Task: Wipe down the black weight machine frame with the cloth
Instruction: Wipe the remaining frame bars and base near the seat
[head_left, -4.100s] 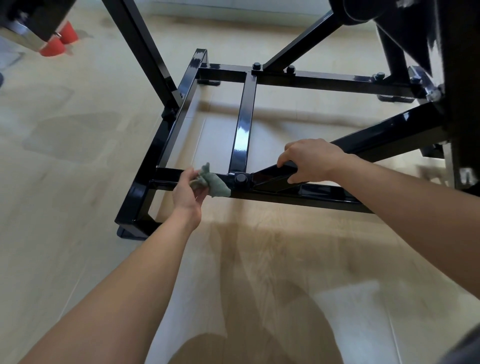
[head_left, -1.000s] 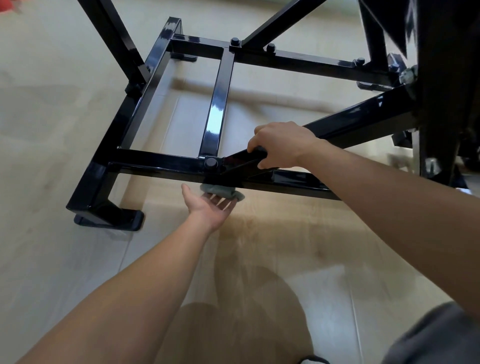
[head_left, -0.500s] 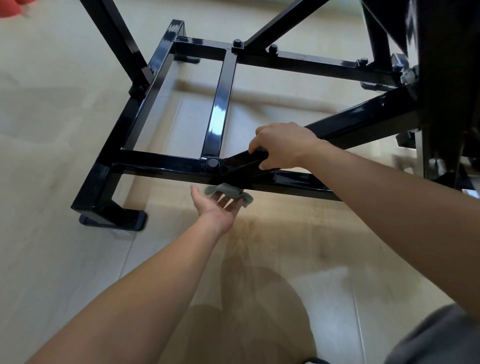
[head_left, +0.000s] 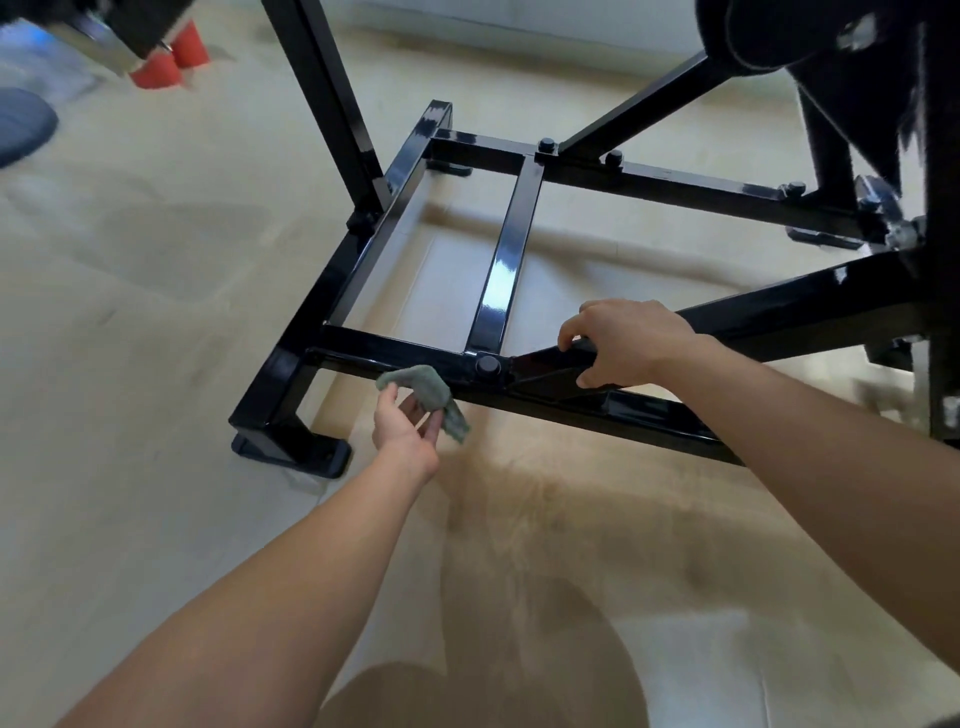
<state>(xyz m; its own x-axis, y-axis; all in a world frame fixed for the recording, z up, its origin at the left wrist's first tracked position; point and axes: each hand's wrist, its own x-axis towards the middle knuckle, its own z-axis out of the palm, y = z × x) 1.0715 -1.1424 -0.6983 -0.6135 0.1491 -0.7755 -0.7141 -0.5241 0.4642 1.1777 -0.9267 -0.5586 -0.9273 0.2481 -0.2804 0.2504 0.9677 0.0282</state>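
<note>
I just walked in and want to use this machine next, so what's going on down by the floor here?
A person is wiping the glossy black metal weight machine frame. Their left hand holds a small grey-green cloth at the front edge of the near base crossbar, just left of a round black bolt. Their right hand grips the slanted black bar beside it, seemingly for support.

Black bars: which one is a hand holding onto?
The near slanted bar rising to the right: the right hand grips its lower end. No hand wraps round any other bar.
</note>
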